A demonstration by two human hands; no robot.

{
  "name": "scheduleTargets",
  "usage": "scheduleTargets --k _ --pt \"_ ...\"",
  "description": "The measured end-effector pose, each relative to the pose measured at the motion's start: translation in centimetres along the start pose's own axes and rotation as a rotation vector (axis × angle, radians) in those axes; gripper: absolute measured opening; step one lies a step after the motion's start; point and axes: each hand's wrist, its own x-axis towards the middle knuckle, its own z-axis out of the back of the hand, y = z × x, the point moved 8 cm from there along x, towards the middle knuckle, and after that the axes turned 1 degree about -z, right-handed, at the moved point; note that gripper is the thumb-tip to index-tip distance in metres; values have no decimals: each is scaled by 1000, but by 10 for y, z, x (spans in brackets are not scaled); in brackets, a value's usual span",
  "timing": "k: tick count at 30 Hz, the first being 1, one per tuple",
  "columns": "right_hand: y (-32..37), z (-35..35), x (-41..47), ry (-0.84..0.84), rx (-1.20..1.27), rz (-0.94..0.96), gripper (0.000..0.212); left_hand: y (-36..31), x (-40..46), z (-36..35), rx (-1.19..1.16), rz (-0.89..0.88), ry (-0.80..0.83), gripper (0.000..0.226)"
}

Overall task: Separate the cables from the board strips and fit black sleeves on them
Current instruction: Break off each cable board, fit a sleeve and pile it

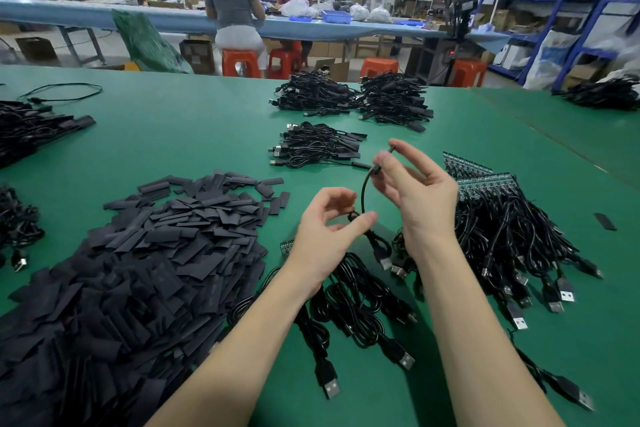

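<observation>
Two hands raised over the desk [207, 135], right hand [420, 191] pinching a cable [364, 189] near its sleeved tip, left hand [327, 232] pinching it lower, sleeves [145, 270] heaped left, board strips [485, 180] lying right, finished bundles [317, 146] sitting beyond.

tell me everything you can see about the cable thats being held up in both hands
The cable is thin, black and rubbery-looking. It arcs up between the hands above the green table. The right hand pinches its upper end, where a small dark tip pokes out; the left hand pinches it lower down. Below, it runs into the cables lying there.
</observation>
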Motion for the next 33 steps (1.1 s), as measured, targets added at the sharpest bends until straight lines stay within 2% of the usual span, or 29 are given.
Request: scheduleTargets --k 4,8,13,17,21,24,28,30,33 --pt "19 -4 0 17 30 56 20 1 -1 -6 74 12 31 39" --pt "20 -7 -1 28 42 52 20 0 1 -5 13 36 2 24" --pt "19 8 4 -12 11 2 26 -10 6 3 134 6 2 22" --pt "9 32 11 -126 -151 -106 40 -38 28 17 506 -157 -60 22" --pt "3 40 15 -139 -226 -132 30 -61 85 10 1019 -323 23 17" --pt "-1 37 17 -103 -272 -134 20 -55 131 7 1373 -369 107 12" --pt "-15 25 14 17 -347 -163 11 -17 161 16 1832 -305 256 18" --pt "-20 20 13 69 -418 -167 10 -7 167 21 1895 -287 246 24" --pt "-25 14 11 136 -502 -151 7 -1 170 22 1795 -240 221 23"
